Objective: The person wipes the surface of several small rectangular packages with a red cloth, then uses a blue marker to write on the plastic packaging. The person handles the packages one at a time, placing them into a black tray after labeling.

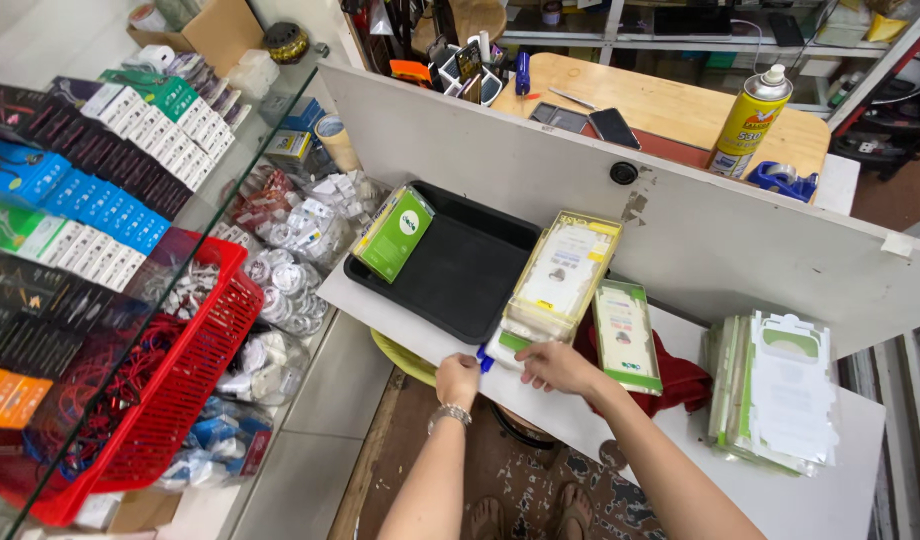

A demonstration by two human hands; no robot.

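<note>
Fingers of the left hand [458,378] and right hand [557,366] curl together on the near end of a flat white packet [507,347] lying on the white bench [840,440], against a stack of yellow-edged packets [565,275] beside the black tray [460,270].

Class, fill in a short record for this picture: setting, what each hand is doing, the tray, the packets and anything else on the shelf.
Setting: shop counter with a white shelf
Left hand: at the shelf edge, touching a small blue item; bracelet on the wrist
Right hand: fingers on the near end of a stack of flat packets
Tray: black, with a green box leaning at its left rim
Other: red cloth under a green-edged packet; pile of clear packets at the right
</note>
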